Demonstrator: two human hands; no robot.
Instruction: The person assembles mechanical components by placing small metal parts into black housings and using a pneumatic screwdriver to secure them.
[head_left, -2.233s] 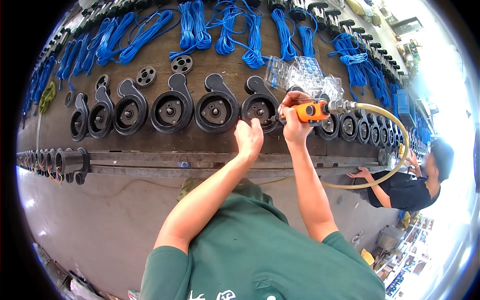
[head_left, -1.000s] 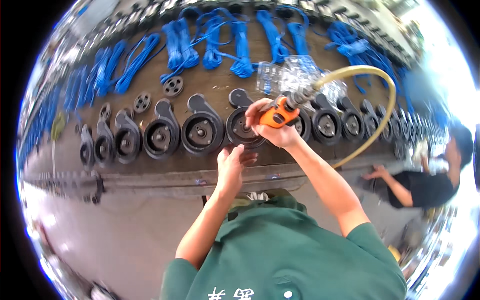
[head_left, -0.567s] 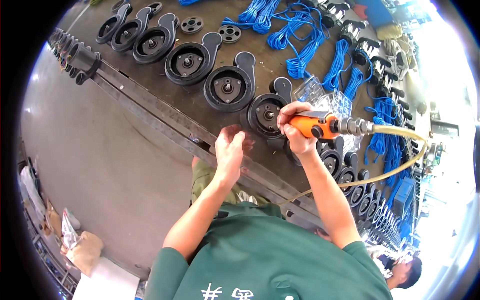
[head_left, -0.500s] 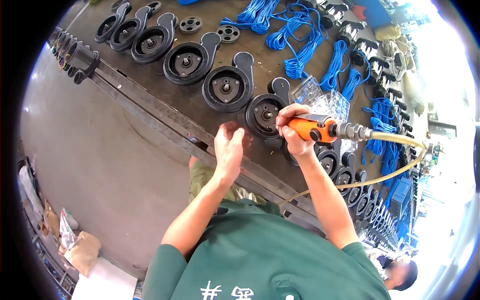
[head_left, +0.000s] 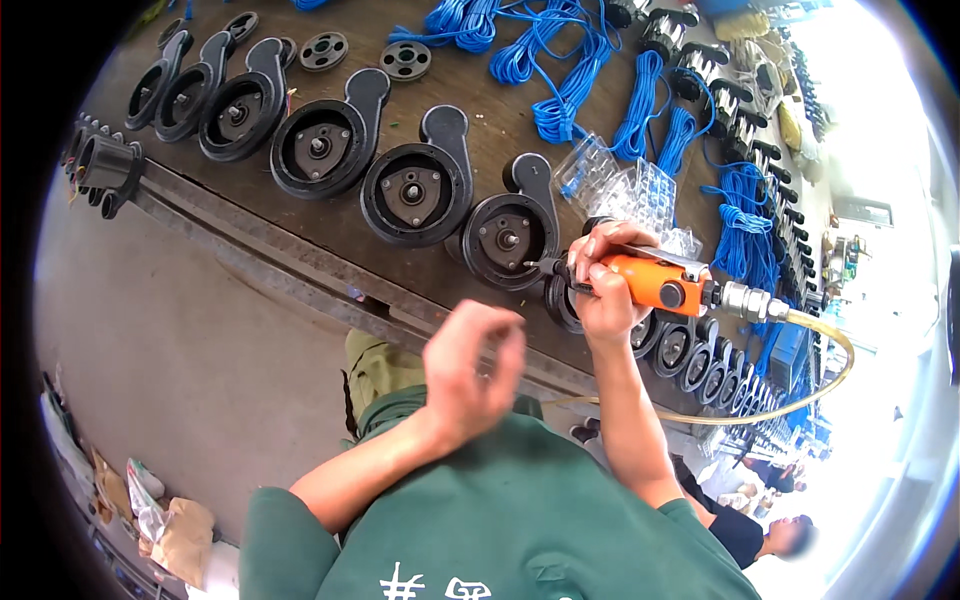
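My right hand (head_left: 610,300) grips an orange pneumatic screwdriver (head_left: 655,283) with a metal lever along its top, held sideways. Its bit reaches left to the near right part of a round black housing (head_left: 508,238). I cannot tell whether the tip touches a screw. Inside that housing sits a dark plate with a shaft in the middle. My left hand (head_left: 468,365) hovers in front of the bench edge, apart from the housing. Its fingers are bent and smeared by motion, so anything in them cannot be made out.
More black housings (head_left: 415,193) line the bench (head_left: 330,225) on both sides. Blue cable bundles (head_left: 640,105), clear plastic trays (head_left: 640,195) and two grey wheels (head_left: 405,61) lie behind. A yellowish air hose (head_left: 830,350) loops right. Another person (head_left: 745,525) is at lower right.
My left hand has drawn back from beside the housing toward my body. The screwdriver has shifted right and down in view, its bit now visible over the housing. The view has shifted too.
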